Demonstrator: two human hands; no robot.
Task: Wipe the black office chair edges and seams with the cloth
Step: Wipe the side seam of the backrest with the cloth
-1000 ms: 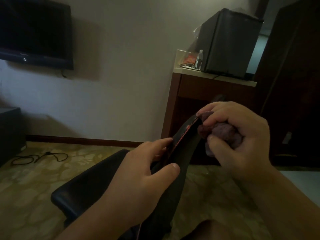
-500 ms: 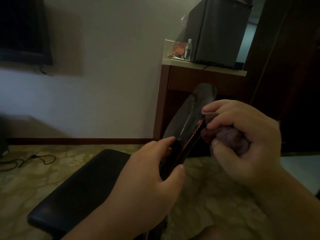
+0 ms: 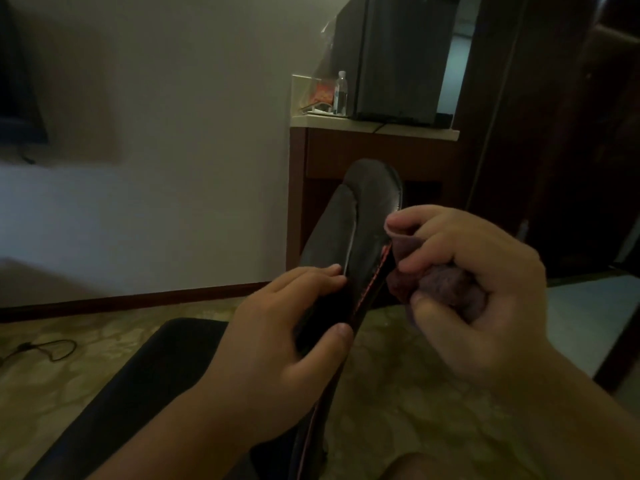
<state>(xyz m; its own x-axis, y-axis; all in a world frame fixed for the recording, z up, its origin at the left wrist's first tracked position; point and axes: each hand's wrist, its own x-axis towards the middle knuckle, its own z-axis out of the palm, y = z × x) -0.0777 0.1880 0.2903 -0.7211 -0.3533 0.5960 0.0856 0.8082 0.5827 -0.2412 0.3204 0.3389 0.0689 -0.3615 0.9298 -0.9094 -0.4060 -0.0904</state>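
1. Gripping the near edge of the black office chair's backrest (image 3: 360,233), the left hand (image 3: 277,341) has its thumb on the side facing the viewer and its fingers curled over the far side, just beside the red stitched seam (image 3: 367,292).
2. The right hand (image 3: 474,299) holds a bunched purple cloth (image 3: 446,285), fingers curled round it, forefinger and thumb pinching a fold against the backrest edge next to the seam.
3. The backrest rises tilted between the two hands; its rounded top stands clear above them. A pale line runs along a second panel seam on its left half.
4. The chair seat (image 3: 145,382) lies low and left, dark, partly hidden by the left forearm.
5. The floor (image 3: 415,410) beneath is patterned in yellowish tones; a dark cable (image 3: 52,351) lies looped on it at far left.
6. A wooden cabinet with a pale worktop (image 3: 381,128) stands against the wall behind the backrest.
7. On the worktop sit a dark box-shaped appliance (image 3: 401,57), a clear bottle (image 3: 341,93) just beside it, and a reddish packet (image 3: 322,91) in a clear holder.
8. A wall-mounted screen (image 3: 17,98) shows at far left, blurred.
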